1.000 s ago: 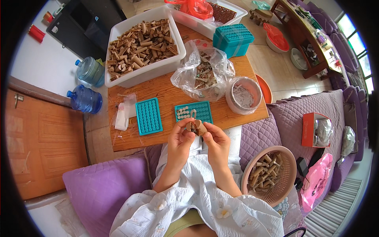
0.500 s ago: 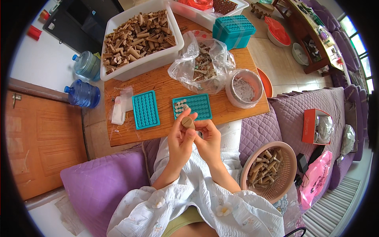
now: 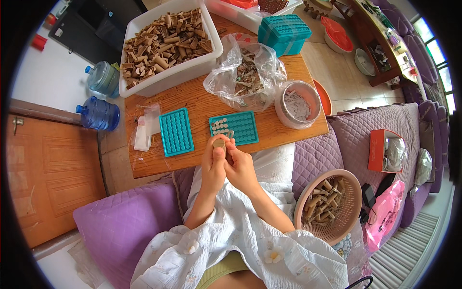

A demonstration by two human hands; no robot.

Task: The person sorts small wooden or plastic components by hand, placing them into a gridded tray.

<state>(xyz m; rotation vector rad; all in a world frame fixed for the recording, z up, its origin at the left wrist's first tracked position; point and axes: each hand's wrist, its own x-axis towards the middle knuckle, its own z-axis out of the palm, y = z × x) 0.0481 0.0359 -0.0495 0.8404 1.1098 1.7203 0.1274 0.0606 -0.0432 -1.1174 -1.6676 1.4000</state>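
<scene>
Cardboard tube (image 3: 219,144) is held over the lap, at the near edge of the wooden surface (image 3: 199,105). Looks short, round, plain matte tan; one end is turned up to the camera and seen as a flat, roughly circular face. Side wall is mostly covered by fingers, so its length and condition can't be told. Left grip: tube is pinched by the left hand (image 3: 213,166), thumb laid against its near side, fingers curled round the left. Right hand (image 3: 240,169) is pressed up against the left, fingers bent in just right of the tube; what is held there is hidden, so its closure can't be told. Just beyond the hands, a teal welled tray (image 3: 246,127) is partly filled with pale discs (image 3: 220,126) at its left side. Similar teal tray (image 3: 176,132) is set to its left. More tan tubes (image 3: 323,202) are piled in a pink basket (image 3: 356,202) at the right.
</scene>
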